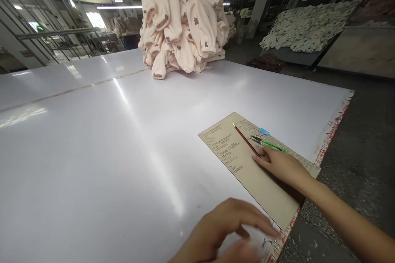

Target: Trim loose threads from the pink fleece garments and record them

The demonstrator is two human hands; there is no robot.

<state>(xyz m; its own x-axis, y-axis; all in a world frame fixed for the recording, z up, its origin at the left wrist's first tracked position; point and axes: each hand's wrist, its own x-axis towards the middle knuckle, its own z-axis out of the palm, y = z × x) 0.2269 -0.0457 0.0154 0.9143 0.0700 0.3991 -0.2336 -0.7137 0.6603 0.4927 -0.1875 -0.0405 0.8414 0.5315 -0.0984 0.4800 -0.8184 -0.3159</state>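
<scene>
A sheet of tan card [228, 148] with rows of handwriting lies at an angle near the right edge of the white table. My right hand [282, 166] is over it, thumb and fingers pinched on the lower end of a dark red pencil [247, 140]. Beside those fingers lie green-handled thread snips [270, 144], their dark blades pointing left. A small blue piece [263, 131] is just beyond them on the card. My left hand [228, 228], partly blurred, hovers by the card's near edge with fingers extended and nothing visible in them.
A tall pile of pale pink fabric pieces with small dark motifs [188, 28] stands at the table's far side. The glossy white tabletop [92, 164] has a worn, red-marked right edge [333, 127]. Pale spotted fabric [311, 26] is heaped farther right, with metal racks [55, 33] at left.
</scene>
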